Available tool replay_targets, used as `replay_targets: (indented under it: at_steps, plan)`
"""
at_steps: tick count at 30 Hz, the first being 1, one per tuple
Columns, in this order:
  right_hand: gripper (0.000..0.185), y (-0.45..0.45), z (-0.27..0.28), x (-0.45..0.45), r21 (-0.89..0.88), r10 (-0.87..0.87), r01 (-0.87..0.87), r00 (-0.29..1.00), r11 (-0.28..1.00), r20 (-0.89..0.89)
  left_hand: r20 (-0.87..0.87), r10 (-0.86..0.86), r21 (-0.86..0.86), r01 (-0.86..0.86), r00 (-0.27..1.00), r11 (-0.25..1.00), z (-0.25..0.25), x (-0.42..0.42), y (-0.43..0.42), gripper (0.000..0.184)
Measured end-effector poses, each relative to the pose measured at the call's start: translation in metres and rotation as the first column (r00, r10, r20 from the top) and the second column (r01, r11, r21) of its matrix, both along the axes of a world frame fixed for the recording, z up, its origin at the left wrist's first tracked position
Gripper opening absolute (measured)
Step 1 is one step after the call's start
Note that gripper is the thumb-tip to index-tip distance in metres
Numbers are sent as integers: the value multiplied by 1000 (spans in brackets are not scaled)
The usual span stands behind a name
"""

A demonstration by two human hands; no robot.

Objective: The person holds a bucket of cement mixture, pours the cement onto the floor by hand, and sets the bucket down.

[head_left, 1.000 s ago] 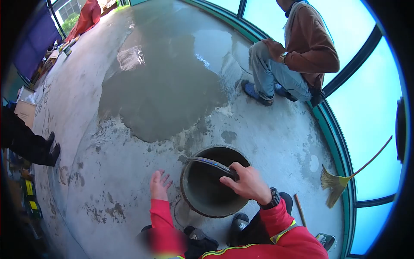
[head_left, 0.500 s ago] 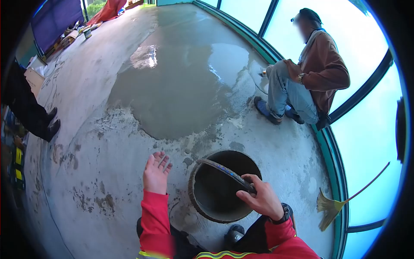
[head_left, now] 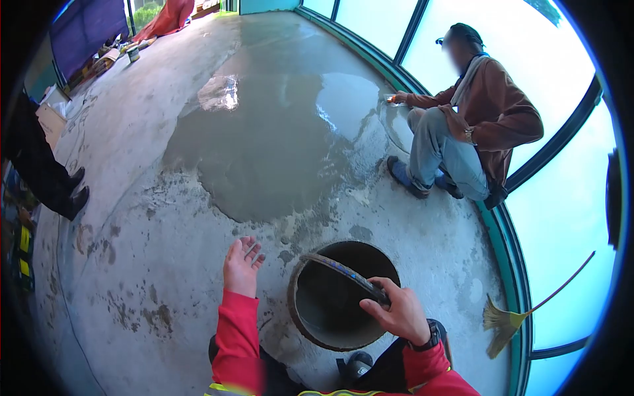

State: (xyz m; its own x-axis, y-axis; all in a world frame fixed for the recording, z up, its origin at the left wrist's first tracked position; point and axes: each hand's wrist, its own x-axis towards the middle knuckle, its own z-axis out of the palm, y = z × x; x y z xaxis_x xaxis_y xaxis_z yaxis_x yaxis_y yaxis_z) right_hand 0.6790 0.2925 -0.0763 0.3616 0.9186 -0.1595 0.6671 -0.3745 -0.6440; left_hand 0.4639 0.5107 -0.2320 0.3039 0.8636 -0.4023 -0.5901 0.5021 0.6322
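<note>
A round dark bucket (head_left: 296,309) stands on the concrete floor in front of me, with grey residue inside. Its curved handle (head_left: 340,268) arches over the opening. My right hand (head_left: 400,310), with a black watch at the wrist, is closed round the right end of this handle. Left of the bucket, my left hand (head_left: 242,267) hovers palm up with its fingers apart and nothing in it. Beyond the bucket a wet grey layer of cement (head_left: 264,152) covers part of the floor.
At the right a person (head_left: 495,112) squats by the windows, one hand holding a small tool (head_left: 391,98) at the wet layer's edge. A broom (head_left: 507,322) leans at the right. Another person's dark legs (head_left: 46,168) stand at the left.
The squatting person's arm has stretched out toward the wet layer with the tool. My right hand stays on the handle. Since the first frame, the view has shifted and my left palm has turned up.
</note>
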Motion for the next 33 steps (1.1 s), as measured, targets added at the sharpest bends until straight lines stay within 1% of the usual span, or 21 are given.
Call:
replay_targets:
  at_steps: [3,6,9,14,17,24,27,33]
  plan:
    - [47,0,-2,1,9,-7,7,999,1000,-38,-1,6,12,-6,1000,1000,-4,-5,1,27]
    - [48,-1,-3,2,16,11,-11,999,1000,31,4,23,16,-23,1000,1000,-7,-7,4,28]
    - [49,-3,-6,4,13,15,-16,998,1000,63,-4,26,19,-26,1000,999,-4,-7,2,28]
    - [51,-3,-3,5,-1,38,-38,998,999,47,-7,25,23,-25,1000,999,-8,-6,5,27]
    - [51,-4,1,5,-20,40,-39,998,999,56,-37,24,14,-23,999,1000,-3,-2,2,27]
    - [52,-7,2,7,-30,54,-52,998,998,39,-82,14,55,-10,996,998,-3,3,0,27]
    - [53,-8,0,9,5,82,-82,996,997,32,-95,-6,64,12,995,998,-2,3,-1,27]
    - [53,-10,1,10,6,98,-98,995,995,21,-119,6,98,6,993,995,2,4,-3,28]
